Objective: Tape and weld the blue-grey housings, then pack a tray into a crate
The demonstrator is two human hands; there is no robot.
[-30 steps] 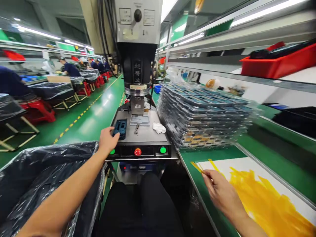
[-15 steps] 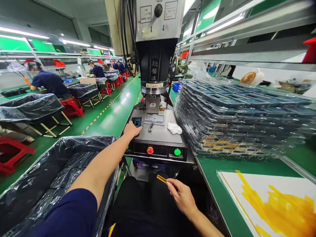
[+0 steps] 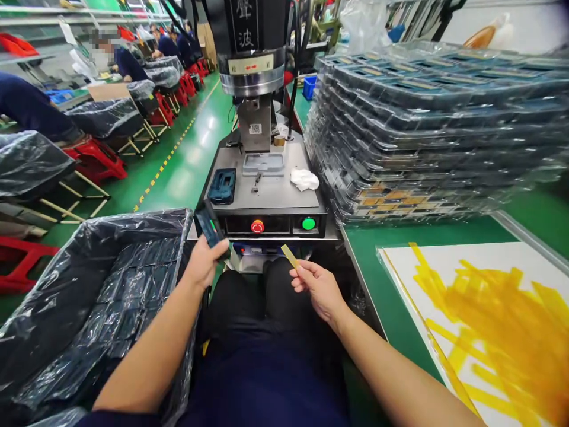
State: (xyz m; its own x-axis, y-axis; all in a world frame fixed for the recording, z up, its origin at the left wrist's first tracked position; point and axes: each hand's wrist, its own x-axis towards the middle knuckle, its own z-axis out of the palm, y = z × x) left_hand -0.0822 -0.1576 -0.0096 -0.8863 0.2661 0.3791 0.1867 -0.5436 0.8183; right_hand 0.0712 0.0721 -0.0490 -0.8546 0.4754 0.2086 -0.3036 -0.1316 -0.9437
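My left hand (image 3: pixel 205 261) is closed on a dark blue plastic casing (image 3: pixel 208 224), held tilted in front of the press's left corner. Between the thumb and fingers of my right hand (image 3: pixel 317 284) is a thin yellow strip (image 3: pixel 288 255), pointing up and left above my lap. Another dark blue casing (image 3: pixel 222 186) lies at the left of the press's metal plate (image 3: pixel 271 196). A pale clear fixture (image 3: pixel 264 165) sits under the metal head (image 3: pixel 255 127) of the press. A white cloth (image 3: pixel 304 179) lies crumpled on the plate's right side.
At my left stands a plastic-lined bin (image 3: pixel 89 284) with dark casings inside. Stacked clear trays (image 3: pixel 422 130) rise on the green bench to the right. Nearer, yellow strips (image 3: pixel 498 308) cover a white sheet. A red button (image 3: pixel 257 226) and green button (image 3: pixel 308 223) face me.
My left hand has drawn back from the plate toward me, bringing a casing with it. The right hand still pinches the yellow strip, now turned more upright. The view has tilted down.
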